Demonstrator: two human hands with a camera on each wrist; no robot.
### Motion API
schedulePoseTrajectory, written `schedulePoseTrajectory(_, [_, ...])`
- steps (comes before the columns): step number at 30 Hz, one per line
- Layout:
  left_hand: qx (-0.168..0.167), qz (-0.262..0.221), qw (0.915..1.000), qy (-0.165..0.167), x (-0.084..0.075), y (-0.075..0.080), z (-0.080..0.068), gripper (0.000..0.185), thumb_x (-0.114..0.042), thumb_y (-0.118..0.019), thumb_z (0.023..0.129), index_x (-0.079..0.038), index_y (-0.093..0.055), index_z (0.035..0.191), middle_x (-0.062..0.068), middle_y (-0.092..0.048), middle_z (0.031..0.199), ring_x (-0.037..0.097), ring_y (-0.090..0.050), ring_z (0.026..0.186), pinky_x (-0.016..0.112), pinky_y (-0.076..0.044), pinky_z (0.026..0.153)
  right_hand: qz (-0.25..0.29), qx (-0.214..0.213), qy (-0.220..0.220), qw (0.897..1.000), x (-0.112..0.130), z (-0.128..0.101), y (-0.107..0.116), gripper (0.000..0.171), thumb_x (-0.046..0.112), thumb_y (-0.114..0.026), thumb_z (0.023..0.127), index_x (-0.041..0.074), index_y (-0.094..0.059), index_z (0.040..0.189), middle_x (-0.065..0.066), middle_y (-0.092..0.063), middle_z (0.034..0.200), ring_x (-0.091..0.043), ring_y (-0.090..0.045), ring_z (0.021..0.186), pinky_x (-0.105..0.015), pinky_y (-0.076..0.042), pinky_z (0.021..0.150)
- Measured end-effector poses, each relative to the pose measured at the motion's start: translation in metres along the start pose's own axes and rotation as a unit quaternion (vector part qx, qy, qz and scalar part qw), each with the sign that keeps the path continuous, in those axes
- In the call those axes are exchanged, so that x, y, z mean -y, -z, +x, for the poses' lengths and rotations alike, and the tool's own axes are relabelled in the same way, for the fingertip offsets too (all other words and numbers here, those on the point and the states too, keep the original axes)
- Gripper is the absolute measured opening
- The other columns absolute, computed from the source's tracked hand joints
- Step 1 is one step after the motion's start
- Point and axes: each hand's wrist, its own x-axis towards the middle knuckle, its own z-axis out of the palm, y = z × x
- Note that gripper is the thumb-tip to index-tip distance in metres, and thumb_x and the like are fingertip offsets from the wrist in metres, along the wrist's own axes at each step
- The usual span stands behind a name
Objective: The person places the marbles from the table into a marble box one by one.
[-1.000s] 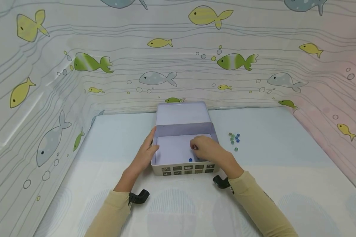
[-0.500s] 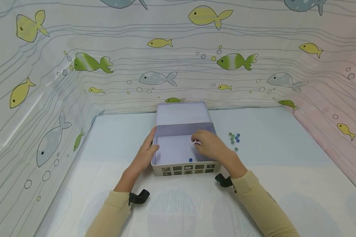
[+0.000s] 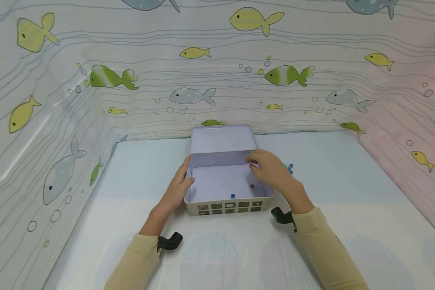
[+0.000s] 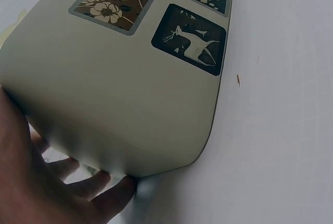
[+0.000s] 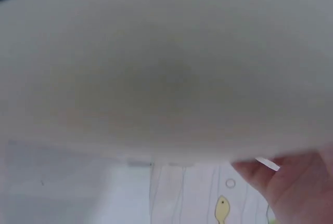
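Observation:
A pale tin box [image 3: 217, 181] stands with its hinged lid [image 3: 222, 137] folded back. My left hand [image 3: 175, 189] grips its left wall, thumb over the rim and fingers outside; in the left wrist view the fingers [image 4: 86, 185] curl at the box's edge. A blue marble [image 3: 233, 196] lies inside near the front wall, and a brown marble [image 3: 252, 186] farther right. Over the right part of the box hovers my right hand [image 3: 270, 169], fingers loosely bent, thumb apart, no object visible between them. In the right wrist view the blurred box wall [image 5: 166, 78] hides much of that hand.
Several blue and green marbles [image 3: 290, 168] lie on the table right of the box, partly hidden behind my right hand. A fish-patterned sheet [image 3: 217, 72] rises behind and at both sides of the pale table [image 3: 217, 257].
My right hand has moved right and away from me, toward the box's right wall, its fingers parting. The brown marble has come into view in the box. The left hand stays put.

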Motion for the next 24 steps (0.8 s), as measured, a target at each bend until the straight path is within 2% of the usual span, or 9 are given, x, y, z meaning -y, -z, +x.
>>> schedulePoseTrajectory(4, [-0.004,-0.001,1.0,-0.004,0.001,0.0,-0.001,0.072,-0.008,-0.038,0.1,-0.022,-0.003,0.161,0.0,-0.003,0.169,0.023,-0.002,0.157,0.053,-0.007,0.127,0.012,-0.021,-0.017,1.0,-0.008,-0.001,0.009,0.02,0.004,-0.064,0.09,0.01,-0.072,0.106,-0.003,-0.068,0.102,-0.021,-0.063,0.098,-0.039,-0.055,0.085])
schedulePoseTrajectory(10, [-0.008,0.0,0.9999,-0.007,0.002,0.0,-0.002,0.072,-0.009,-0.038,0.099,-0.024,-0.004,0.161,-0.003,-0.004,0.169,0.021,-0.003,0.157,0.053,-0.007,0.127,0.03,-0.028,-0.055,0.998,-0.022,-0.004,0.015,0.022,0.004,-0.06,0.091,0.01,-0.071,0.109,-0.003,-0.068,0.105,-0.024,-0.063,0.103,-0.043,-0.055,0.089])
schedulePoseTrajectory(17, [-0.009,-0.003,0.9999,-0.009,0.002,0.0,-0.001,0.071,-0.01,-0.038,0.1,-0.024,-0.004,0.161,-0.001,-0.004,0.169,0.021,-0.002,0.157,0.054,-0.006,0.127,0.012,0.006,-0.102,0.995,-0.04,-0.007,0.022,0.023,0.007,-0.059,0.094,0.006,-0.069,0.115,-0.009,-0.068,0.109,-0.028,-0.062,0.105,-0.046,-0.054,0.09])
schedulePoseTrajectory(24, [-0.005,0.001,0.9999,-0.014,0.0,-0.001,-0.001,0.073,-0.008,-0.038,0.098,-0.019,-0.004,0.162,0.001,-0.004,0.17,0.023,-0.003,0.157,0.055,-0.007,0.127,0.007,0.037,-0.146,0.989,-0.063,-0.013,0.026,0.027,0.009,-0.057,0.094,0.002,-0.068,0.118,-0.015,-0.067,0.11,-0.031,-0.061,0.103,-0.047,-0.053,0.086])
